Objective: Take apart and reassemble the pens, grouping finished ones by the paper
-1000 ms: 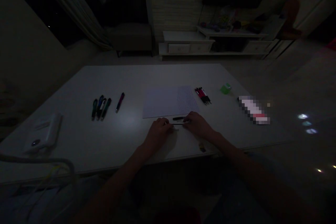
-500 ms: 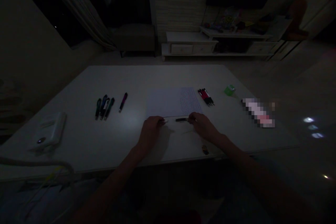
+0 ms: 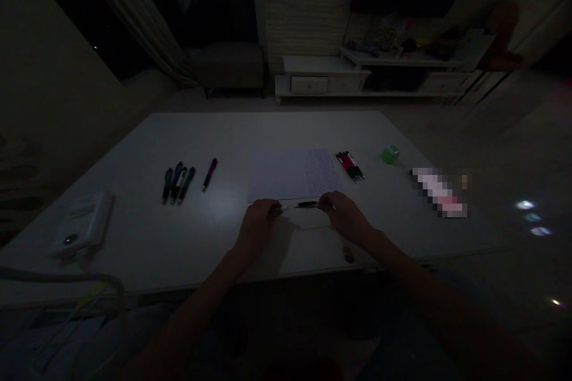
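My right hand (image 3: 346, 217), nearly closed, pinches one end of a slim dark pen (image 3: 308, 205) just below the sheet of paper (image 3: 286, 175), near the front edge of the table (image 3: 134, 220); the pen should be light, stiff and slick, best gripped by the barrel, and I cannot tell whether my curled left hand (image 3: 258, 226) has hold of it.

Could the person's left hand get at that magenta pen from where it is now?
Probably yes: the left hand rests on the white tabletop near the magenta pen, and no object appears to lie between them.
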Demonstrator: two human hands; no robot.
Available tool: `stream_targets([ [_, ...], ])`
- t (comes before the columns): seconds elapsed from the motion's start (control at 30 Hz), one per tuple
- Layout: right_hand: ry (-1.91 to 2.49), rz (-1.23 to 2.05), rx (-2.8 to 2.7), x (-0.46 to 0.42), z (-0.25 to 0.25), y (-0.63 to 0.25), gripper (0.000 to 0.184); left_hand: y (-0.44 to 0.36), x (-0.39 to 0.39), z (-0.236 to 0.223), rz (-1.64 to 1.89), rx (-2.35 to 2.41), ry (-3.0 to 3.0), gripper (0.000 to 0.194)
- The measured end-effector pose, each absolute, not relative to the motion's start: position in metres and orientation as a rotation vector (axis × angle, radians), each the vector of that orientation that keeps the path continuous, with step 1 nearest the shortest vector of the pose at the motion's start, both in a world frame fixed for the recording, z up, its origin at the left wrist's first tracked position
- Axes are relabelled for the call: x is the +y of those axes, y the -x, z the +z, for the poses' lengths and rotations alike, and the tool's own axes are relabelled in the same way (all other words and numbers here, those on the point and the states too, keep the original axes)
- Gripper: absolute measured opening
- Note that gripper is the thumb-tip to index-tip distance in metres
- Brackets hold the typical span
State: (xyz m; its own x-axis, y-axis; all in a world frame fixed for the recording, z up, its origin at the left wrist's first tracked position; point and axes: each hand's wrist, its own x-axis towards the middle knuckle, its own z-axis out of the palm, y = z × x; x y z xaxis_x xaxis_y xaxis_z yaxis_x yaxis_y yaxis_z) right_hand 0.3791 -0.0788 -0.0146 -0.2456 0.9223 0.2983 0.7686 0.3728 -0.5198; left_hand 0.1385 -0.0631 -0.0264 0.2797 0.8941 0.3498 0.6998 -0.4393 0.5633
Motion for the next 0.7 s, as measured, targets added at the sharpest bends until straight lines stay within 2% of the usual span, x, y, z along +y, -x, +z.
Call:
stream_targets([
  [0.3,1.291,0.352,-2.161,-0.083,-0.011,-0.371,0.008,-0.146,-0.07,-0.022,0.797,1.307,-2.358,0.008],
  [0.57,1.119,0.415,-2.177,-0.084,-0.007,-0.362,0.01,-0.154,-0.073,-0.021,0.718,1.159,-2.446,0.017],
  [0.7,1.07,0.435,-2.163,-0.08,-0.006,-0.361,0.012,-0.155,-0.074,-0.017,0.53,1.134,-2.616,0.025],
])
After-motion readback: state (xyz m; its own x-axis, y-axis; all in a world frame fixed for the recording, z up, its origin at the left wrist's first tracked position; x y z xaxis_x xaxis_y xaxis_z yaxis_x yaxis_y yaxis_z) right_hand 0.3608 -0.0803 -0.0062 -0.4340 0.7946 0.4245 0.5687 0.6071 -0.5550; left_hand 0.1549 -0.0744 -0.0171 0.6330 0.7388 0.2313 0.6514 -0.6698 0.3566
